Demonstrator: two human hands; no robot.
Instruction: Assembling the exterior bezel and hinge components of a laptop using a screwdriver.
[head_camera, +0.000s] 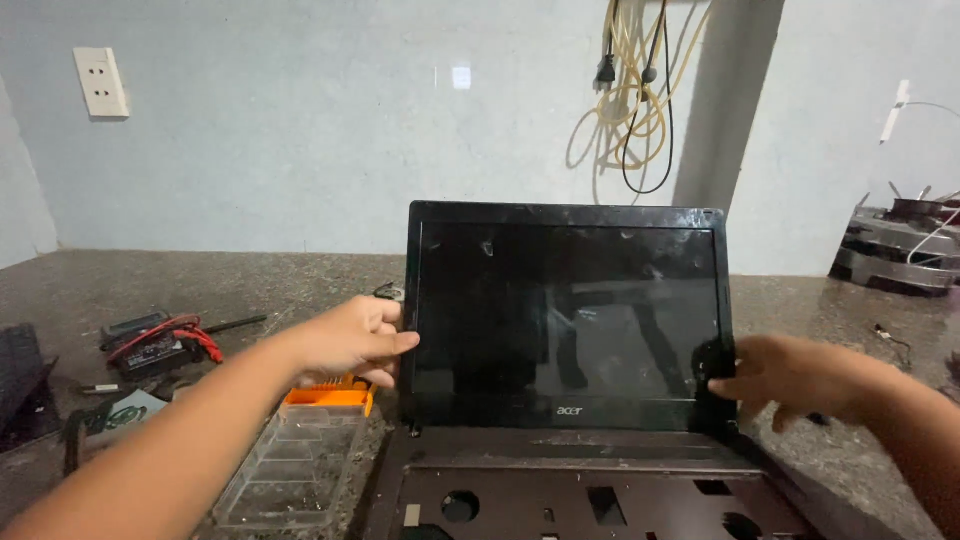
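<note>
left hand (352, 343) — fingers curled, thumb forward | right hand (790, 378) — fingers bent, reaching inward | both forearms extended

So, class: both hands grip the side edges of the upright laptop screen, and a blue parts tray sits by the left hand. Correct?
Not quite. In the head view, the tray by the left hand is orange, not blue. The right hand and left do grip the laptop screen edges.

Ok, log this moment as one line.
left hand: grips laptop screen bezel left edge | right hand: grips right edge | laptop keyboard removed
</note>
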